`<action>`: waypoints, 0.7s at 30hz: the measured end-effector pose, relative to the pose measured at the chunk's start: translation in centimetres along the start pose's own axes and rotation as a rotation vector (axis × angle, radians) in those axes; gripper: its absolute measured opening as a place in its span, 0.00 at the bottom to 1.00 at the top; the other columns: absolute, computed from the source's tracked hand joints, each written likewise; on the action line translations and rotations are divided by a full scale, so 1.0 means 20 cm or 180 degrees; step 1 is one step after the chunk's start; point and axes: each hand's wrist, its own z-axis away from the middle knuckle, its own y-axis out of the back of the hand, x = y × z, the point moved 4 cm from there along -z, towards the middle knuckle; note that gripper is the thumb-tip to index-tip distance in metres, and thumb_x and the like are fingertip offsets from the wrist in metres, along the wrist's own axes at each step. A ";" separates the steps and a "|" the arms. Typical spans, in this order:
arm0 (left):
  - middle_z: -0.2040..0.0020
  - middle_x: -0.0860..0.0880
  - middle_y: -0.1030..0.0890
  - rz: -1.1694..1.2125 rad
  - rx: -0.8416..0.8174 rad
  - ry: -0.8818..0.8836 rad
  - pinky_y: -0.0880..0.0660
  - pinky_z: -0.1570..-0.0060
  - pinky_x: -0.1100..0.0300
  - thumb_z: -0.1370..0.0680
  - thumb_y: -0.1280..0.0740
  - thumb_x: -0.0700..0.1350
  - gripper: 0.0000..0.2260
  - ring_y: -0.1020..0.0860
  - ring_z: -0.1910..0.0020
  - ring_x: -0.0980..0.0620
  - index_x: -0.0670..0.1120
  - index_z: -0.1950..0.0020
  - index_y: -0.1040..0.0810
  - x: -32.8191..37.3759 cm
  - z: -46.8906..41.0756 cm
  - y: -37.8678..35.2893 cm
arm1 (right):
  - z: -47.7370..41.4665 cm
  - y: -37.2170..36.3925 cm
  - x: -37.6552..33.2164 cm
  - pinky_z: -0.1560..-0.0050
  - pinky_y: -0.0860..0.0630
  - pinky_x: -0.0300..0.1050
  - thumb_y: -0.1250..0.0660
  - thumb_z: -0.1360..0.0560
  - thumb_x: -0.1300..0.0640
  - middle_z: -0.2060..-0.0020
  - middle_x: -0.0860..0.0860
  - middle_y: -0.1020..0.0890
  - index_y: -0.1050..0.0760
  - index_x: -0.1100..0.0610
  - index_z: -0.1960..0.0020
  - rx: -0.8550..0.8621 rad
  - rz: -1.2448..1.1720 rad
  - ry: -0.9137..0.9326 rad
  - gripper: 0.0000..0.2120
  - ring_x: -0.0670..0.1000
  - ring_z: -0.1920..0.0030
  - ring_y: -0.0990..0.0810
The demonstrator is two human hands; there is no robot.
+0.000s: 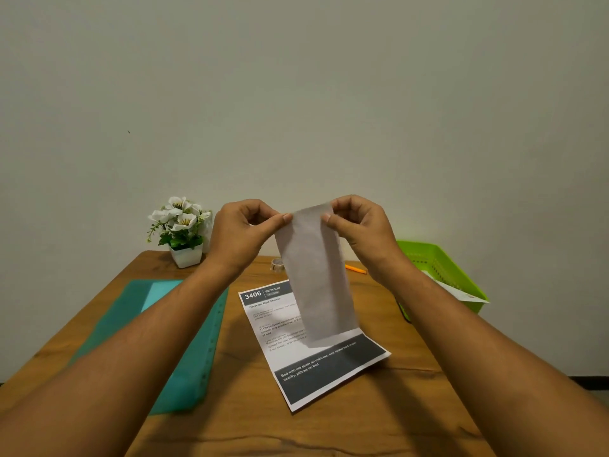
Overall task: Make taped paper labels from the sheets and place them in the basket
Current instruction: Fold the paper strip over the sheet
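Observation:
I hold a narrow strip of plain paper (316, 275) up in the air above the table. My left hand (245, 230) pinches its top left corner and my right hand (359, 225) pinches its top right corner. The strip hangs down over a printed sheet (316, 364) that lies flat on the wooden table (379, 423). A green basket (445, 268) stands at the right edge, with a piece of paper (461, 293) lying over its front rim. A tape roll (277, 264) sits behind the hanging strip, mostly hidden.
A teal cutting mat (184, 341) lies on the left under my left forearm. A white pot of white flowers (181, 232) stands at the back left by the wall. An orange pen (356, 269) lies behind the strip. A dark object (404, 313) peeks out below the basket.

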 end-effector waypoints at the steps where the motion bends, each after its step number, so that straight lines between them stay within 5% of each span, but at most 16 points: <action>1: 0.62 0.49 0.14 0.0200 0.0094 0.0140 0.21 0.60 0.62 0.25 0.23 0.46 0.06 0.17 0.61 0.54 0.44 0.58 0.15 -0.02 0.00 0.01 | 0.01 -0.01 0.04 0.49 0.18 0.47 0.26 0.23 0.64 0.56 0.56 0.15 0.19 0.61 0.45 -0.0100 0.0029 -0.0132 0.07 0.49 0.55 0.16; 5: 0.63 0.49 0.15 0.0457 0.0272 0.0640 0.24 0.63 0.66 0.24 0.24 0.44 0.06 0.19 0.64 0.57 0.42 0.57 0.16 -0.15 0.08 0.05 | 0.09 -0.04 0.23 0.47 0.18 0.55 0.27 0.24 0.65 0.53 0.60 0.14 0.18 0.57 0.45 -0.0337 0.0440 -0.0523 0.09 0.53 0.55 0.15; 9: 0.58 0.50 0.14 0.0031 0.0082 0.1005 0.21 0.57 0.57 0.21 0.28 0.48 0.07 0.17 0.60 0.57 0.45 0.50 0.15 -0.35 0.27 0.04 | 0.14 -0.05 0.32 0.57 0.23 0.42 0.30 0.23 0.64 0.56 0.54 0.14 0.17 0.52 0.50 -0.0318 0.1104 -0.0624 0.08 0.46 0.59 0.19; 14: 0.39 0.55 0.21 -0.1299 -0.1158 0.1627 0.19 0.47 0.54 0.23 0.29 0.60 0.23 0.20 0.43 0.54 0.56 0.31 0.28 -0.61 0.58 -0.12 | 0.15 -0.04 0.42 0.64 0.30 0.30 0.31 0.24 0.63 0.56 0.46 0.14 0.16 0.52 0.50 -0.0316 0.1792 -0.0663 0.09 0.44 0.59 0.21; 17: 0.29 0.52 0.26 -0.2435 -0.1590 0.1266 0.31 0.28 0.45 0.27 0.31 0.69 0.34 0.29 0.31 0.49 0.56 0.26 0.33 -0.67 0.66 -0.21 | 0.16 -0.02 0.48 0.65 0.32 0.27 0.31 0.25 0.65 0.61 0.44 0.17 0.17 0.51 0.51 -0.0273 0.1885 -0.0616 0.10 0.41 0.62 0.22; 21: 0.20 0.50 0.37 -0.2443 -0.1897 0.1221 0.48 0.20 0.42 0.28 0.31 0.70 0.48 0.39 0.21 0.46 0.49 0.17 0.48 -0.67 0.63 -0.30 | 0.17 0.01 0.56 0.62 0.27 0.39 0.31 0.26 0.67 0.63 0.44 0.17 0.17 0.50 0.54 -0.0291 0.1838 -0.0589 0.12 0.43 0.64 0.22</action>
